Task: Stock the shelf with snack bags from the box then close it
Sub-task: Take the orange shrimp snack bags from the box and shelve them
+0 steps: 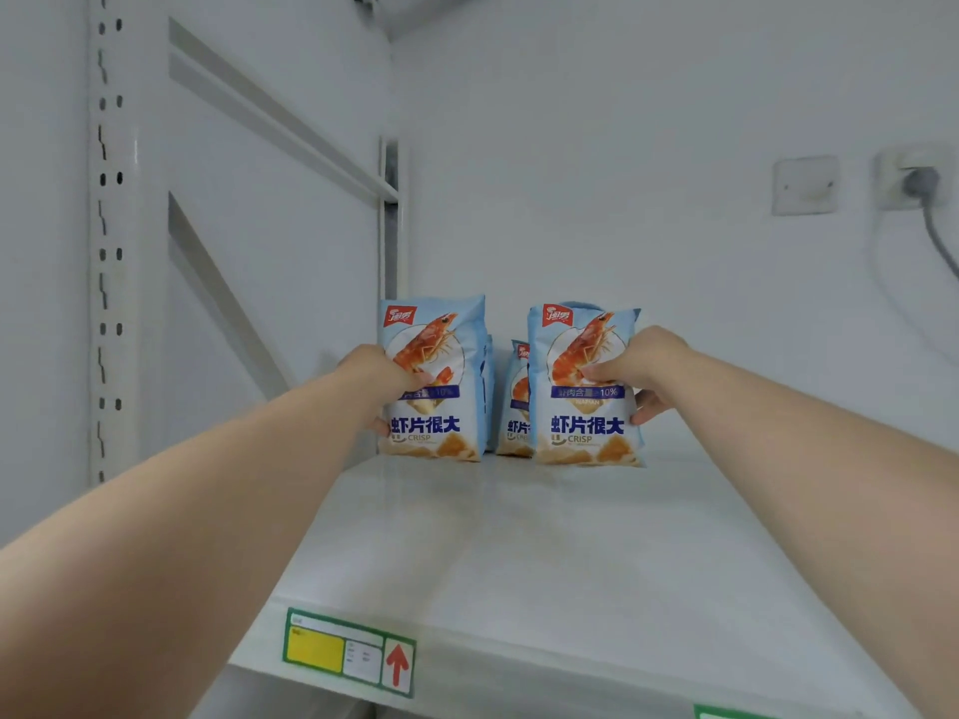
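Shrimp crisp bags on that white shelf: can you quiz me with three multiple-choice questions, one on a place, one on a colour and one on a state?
1. Where is the shelf label?
A. on the back wall
B. on the front edge of the shelf
C. on a bag

2. What colour is the label's arrow?
A. red
B. blue
C. black

3. How are the left shrimp crisp bag and the right shrimp crisp bag placed?
A. lying flat
B. upright, one held in each hand
C. stacked on each other

Answers:
1. B, the label sits on the shelf's front lip.
2. A, the arrow points up and is red.
3. B, the left hand grips the left bag and the right hand grips the right one, and both bags are upright.
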